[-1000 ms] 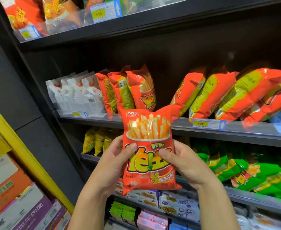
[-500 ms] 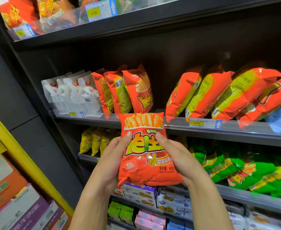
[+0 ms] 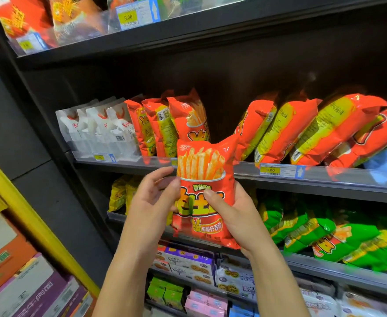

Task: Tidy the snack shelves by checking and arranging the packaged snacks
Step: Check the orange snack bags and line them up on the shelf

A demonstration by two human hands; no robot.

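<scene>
Head view: red glossy plastic fries-snack bag held upright before black metal middle shelf. Lower right gripped by right hand; left edge pinched by left hand. Risks: slick film slipped from grip; leaning orange snack bags toppled if gap is forced.

One head-worn wide-angle view, close to the snack shelves.
We look forward and slightly down from about the height of the middle shelf. The top shelf shows its underside across the upper frame, and the lower ones show their tops along the bottom. We stand near. The left hand and right hand grip an orange bag at frame centre, forearms rising from the bottom edge.
</scene>
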